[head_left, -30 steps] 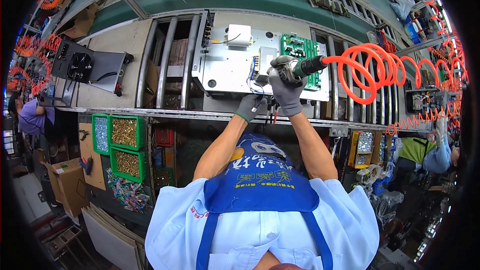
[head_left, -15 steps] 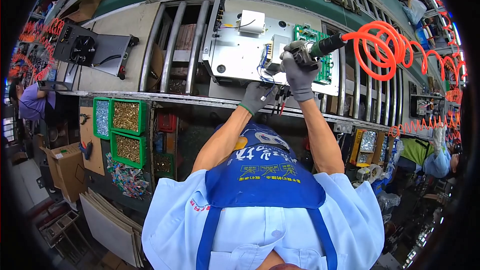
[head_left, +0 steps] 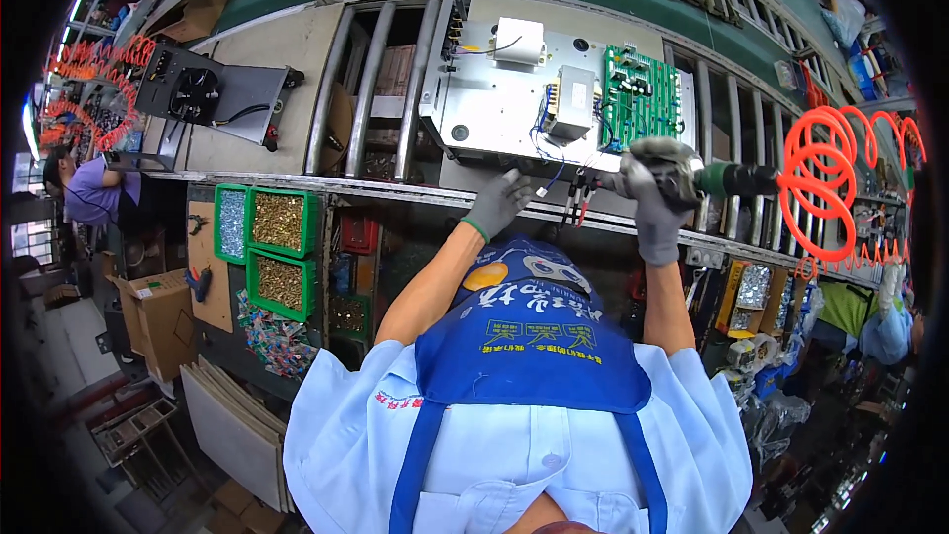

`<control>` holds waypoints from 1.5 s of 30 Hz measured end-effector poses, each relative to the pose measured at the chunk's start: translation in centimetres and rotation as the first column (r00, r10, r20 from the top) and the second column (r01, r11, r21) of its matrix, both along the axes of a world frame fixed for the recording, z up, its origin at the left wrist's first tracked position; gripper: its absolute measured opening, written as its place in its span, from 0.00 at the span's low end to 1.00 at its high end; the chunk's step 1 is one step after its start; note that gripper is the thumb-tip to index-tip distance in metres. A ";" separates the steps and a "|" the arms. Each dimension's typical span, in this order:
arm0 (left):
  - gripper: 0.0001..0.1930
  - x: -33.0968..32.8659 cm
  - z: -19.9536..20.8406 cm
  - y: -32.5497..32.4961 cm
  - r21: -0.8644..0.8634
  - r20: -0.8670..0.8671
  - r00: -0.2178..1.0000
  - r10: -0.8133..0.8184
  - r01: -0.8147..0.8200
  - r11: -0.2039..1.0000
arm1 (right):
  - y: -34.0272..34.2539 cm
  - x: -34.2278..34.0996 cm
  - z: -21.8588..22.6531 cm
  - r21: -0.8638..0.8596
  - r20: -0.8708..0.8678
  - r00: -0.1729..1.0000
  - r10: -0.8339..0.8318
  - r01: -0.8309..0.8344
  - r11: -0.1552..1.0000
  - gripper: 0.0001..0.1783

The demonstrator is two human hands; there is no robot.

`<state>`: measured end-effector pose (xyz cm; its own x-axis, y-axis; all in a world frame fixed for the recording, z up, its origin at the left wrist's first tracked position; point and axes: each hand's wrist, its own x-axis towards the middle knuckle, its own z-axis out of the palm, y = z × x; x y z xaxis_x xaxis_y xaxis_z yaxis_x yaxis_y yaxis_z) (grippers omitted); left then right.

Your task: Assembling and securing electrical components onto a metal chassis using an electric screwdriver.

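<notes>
Both gloved hands have come down off the grey sheet-metal chassis (head_left: 514,99) toward its near edge: half a second ago the right hand (head_left: 654,208) held the green-bodied pneumatic screwdriver (head_left: 692,178) up over the green printed circuit board (head_left: 641,99), and now the tool lies almost level, its bit end pointing left toward the loose bundle of thin wires (head_left: 573,188) that hangs off the chassis front. That hand is closed firmly round the tool's grip, the orange coiled air hose (head_left: 825,188) trailing away to its right. Just left of the wires, the left hand (head_left: 499,200) rests on the steel rail (head_left: 395,193), fingers loosely curled and apparently holding nothing, though its palm is hidden. Judging by this, driving at the board has paused and attention sits at the wire ends between the two hands. Below and left of the left hand, green plastic bins of brass-coloured screws (head_left: 282,222) keep their place.
</notes>
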<state>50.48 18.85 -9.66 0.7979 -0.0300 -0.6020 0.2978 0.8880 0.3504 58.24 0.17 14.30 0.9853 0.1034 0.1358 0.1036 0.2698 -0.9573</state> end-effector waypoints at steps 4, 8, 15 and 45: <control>0.18 -1.5 -4.5 4.4 -0.152 -0.265 0.908 0.323 -0.370 0.916 | -6.0 -1.5 -4.2 -0.118 -0.078 0.985 -0.153 0.144 0.983 0.12; 0.19 1.2 -3.9 7.7 0.056 -0.154 0.956 0.250 -0.244 0.968 | -13.4 -3.4 -15.2 -0.296 -0.350 0.888 -0.297 0.196 0.935 0.12; 0.09 -0.6 -8.0 13.1 0.442 -0.031 0.988 0.151 -0.122 0.888 | -22.0 -5.2 -27.1 -0.570 -0.334 0.666 -0.667 0.421 0.705 0.17; 0.11 -2.1 5.3 5.4 0.076 0.130 0.855 0.502 -0.514 0.855 | -40.8 -5.3 -40.6 -0.848 -0.327 0.567 -0.756 0.177 0.499 0.17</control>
